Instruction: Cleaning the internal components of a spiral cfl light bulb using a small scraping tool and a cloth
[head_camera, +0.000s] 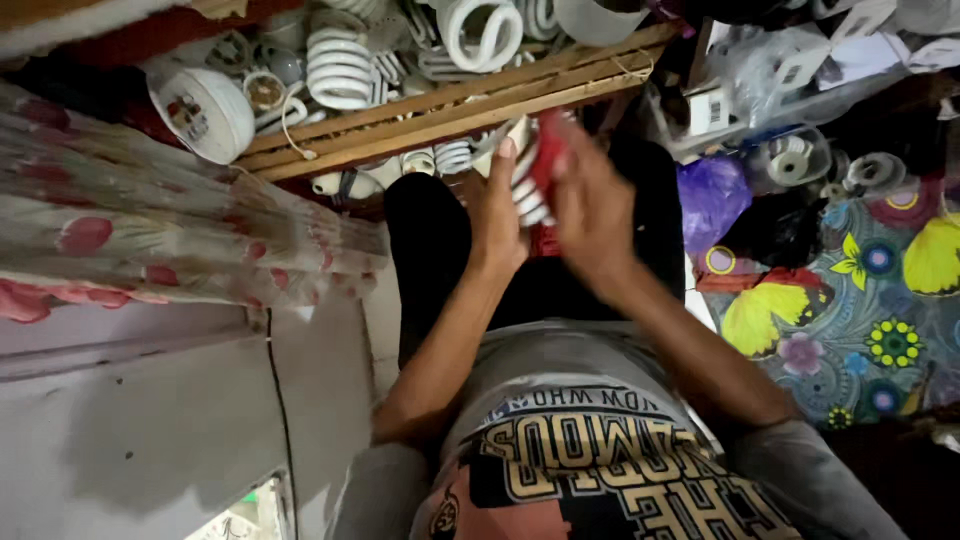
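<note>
A: Big wooden crate of spiral lamps at the far side, and both hands are up just in front of it over the lap.

B: Yeah, left hand and right hand both clamp one spiral bulb with a red bit. Squeeze too hard and I reckon that glass cracks.

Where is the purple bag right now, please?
In the head view, the purple bag lies right of the hands, beside the black bag, above the floral mat.
</note>
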